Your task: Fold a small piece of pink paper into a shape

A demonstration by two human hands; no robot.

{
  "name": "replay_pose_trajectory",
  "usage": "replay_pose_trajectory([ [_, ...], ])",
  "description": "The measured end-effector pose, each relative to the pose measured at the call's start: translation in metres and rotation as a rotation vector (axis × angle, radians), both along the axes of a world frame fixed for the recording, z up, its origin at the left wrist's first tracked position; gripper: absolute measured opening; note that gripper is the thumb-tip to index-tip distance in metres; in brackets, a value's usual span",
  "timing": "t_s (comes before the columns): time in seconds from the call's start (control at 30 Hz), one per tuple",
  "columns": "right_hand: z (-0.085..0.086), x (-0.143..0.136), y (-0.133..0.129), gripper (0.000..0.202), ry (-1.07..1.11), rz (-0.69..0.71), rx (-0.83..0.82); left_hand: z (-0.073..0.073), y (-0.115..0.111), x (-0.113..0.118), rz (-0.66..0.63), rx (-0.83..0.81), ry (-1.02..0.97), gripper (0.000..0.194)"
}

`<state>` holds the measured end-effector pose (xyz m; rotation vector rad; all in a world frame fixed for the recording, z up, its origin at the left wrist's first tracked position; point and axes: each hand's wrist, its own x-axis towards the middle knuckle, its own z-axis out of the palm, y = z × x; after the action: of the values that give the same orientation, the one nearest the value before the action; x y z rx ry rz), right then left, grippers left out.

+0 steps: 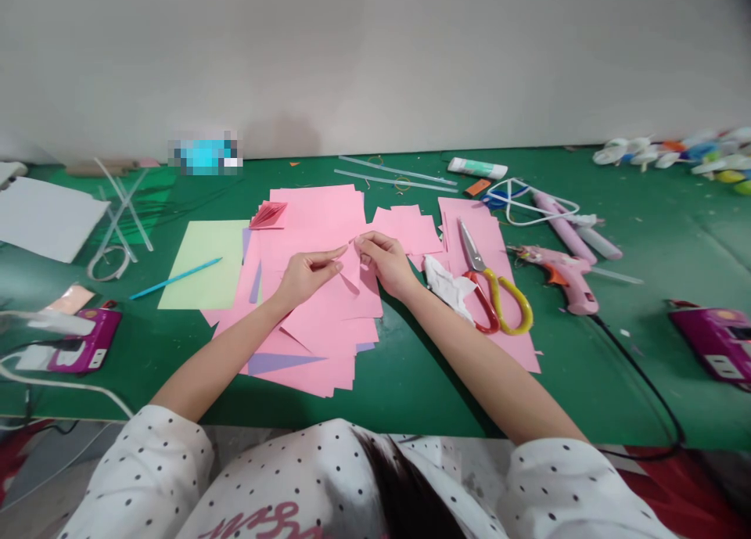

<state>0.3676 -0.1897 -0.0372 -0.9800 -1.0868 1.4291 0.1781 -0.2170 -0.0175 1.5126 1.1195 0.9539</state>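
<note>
Over the middle of the green-topped desk (422, 402), seen with forearms slanted inward from the near edge: left hand (310, 279) and right hand (387, 261). On the left, back of hand upward, with thumb and index finger clamped on one side of a small folded pink paper piece (350, 273). On the right, with fingers curled, thumb and fingertips pinched together at its upper end. Held thus between both, above a wide, uneven stack of pink paper sheets (317, 214), with pointed end toward the near edge; whether touching the stack, cannot tell.

Left of the stack: pale green paper sheet (205, 249), crossed by a slim blue pen (176, 278). At the stack's far left corner: fan-folded darker pink paper (270, 214).

Just beside the right forearm, so closest in the way: crumpled white tissue (447, 283) and metal scissors with red and yellow handles (485, 272), both lying over a second pile of pink sheets (517, 343). Toward the right edge: pink glue gun with orange trigger (578, 287), with black cord (637, 376) trailing to the near edge. Near the far edge: white tube with green label (477, 168).
</note>
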Motion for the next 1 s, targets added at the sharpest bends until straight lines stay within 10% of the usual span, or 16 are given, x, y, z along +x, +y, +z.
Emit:
replay_pose_trajectory([
  [1.0,-0.0028,-0.0071,-0.0023,0.041,-0.191,-0.099,0.072,0.0013,-0.0026,0.0023,0.029,-0.039,0.004,0.052],
])
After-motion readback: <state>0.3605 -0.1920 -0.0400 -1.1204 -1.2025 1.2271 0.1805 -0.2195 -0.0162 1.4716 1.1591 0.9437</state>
